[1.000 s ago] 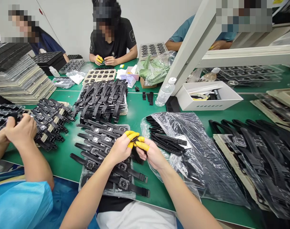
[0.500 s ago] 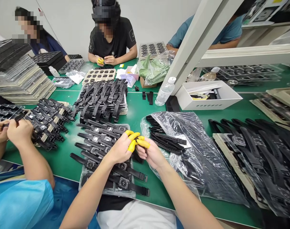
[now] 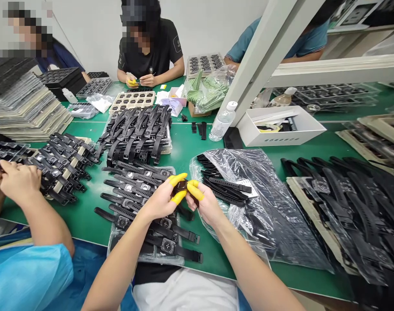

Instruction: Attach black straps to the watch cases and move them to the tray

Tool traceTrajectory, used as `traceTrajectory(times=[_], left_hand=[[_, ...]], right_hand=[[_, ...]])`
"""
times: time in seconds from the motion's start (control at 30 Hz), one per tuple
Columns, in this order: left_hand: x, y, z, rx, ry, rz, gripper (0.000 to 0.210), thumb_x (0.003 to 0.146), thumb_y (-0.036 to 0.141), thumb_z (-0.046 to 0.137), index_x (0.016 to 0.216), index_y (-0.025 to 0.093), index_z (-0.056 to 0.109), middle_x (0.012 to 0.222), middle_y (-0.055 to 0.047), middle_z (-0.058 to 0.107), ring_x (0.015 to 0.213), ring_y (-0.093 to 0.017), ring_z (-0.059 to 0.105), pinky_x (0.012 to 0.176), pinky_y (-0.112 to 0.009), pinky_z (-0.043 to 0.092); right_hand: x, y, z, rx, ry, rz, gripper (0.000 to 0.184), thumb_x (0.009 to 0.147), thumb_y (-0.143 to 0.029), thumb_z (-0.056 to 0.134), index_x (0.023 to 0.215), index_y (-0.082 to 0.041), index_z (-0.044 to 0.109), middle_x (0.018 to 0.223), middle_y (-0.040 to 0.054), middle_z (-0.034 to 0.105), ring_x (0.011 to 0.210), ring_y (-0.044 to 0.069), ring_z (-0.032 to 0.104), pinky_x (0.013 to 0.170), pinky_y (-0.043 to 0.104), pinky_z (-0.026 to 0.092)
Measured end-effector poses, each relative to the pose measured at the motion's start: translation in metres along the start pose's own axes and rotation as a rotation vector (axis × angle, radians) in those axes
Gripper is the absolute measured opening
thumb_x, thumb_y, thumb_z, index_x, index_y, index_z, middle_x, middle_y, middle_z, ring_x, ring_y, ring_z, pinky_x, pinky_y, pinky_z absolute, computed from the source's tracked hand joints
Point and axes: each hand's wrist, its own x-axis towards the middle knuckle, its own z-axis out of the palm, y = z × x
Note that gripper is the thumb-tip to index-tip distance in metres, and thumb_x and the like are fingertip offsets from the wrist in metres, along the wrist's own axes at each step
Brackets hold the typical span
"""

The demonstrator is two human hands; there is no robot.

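Between my hands is a dark smartwatch (image 3: 181, 186), its glossy face now showing. My left hand (image 3: 162, 198), with yellow finger cots, grips the watch case between thumb and fingers. My right hand (image 3: 207, 203), also wearing yellow cots, pinches at the watch's right edge; its other fingers are curled underneath and partly hidden. Below and left of them lies a clear tray (image 3: 145, 258) holding rows of watches with black straps (image 3: 168, 246), backs up. To the right, loose black straps (image 3: 227, 186) spill from a clear plastic bag (image 3: 271, 207).
Another strapped-watch pile (image 3: 140, 129) stands behind the tray. A water bottle (image 3: 223, 121) and a white box (image 3: 281, 129) sit near a pale post (image 3: 261, 56). More watches (image 3: 348, 198) lie right. A co-worker's hands (image 3: 20, 181) are at left; another person (image 3: 151, 52) sits opposite.
The watch has turned so its dark face shows between my fingers, and my left thumb and fingers have spread around its case. The co-worker's hands at left have shifted slightly left.
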Motion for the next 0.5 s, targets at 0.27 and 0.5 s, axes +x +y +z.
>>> traceTrajectory(times=[0.27,0.5], left_hand=[[0.006,-0.008,0.001,-0.172,0.430,-0.220,0.038,0.102,0.036,0.057,0.138,0.023,0.059,0.118,-0.009,0.073,0.063,-0.010,0.063,0.066,-0.027,0.059],[0.012,0.011,-0.030,-0.058,0.342,-0.200,0.049,0.093,0.040,0.070,0.138,0.023,0.061,0.123,-0.010,0.073,0.095,-0.021,0.074,0.069,-0.028,0.061]], right_hand=[[0.006,0.003,-0.004,-0.464,0.046,-0.290,0.030,0.091,-0.052,0.067,0.094,-0.023,0.065,0.066,-0.0041,0.058,0.055,0.014,0.048,0.054,0.027,0.037],[0.008,-0.001,-0.011,-0.749,0.112,-0.433,0.027,0.098,-0.048,0.058,0.104,-0.023,0.066,0.066,-0.0040,0.058,0.057,0.015,0.048,0.058,0.028,0.034]])
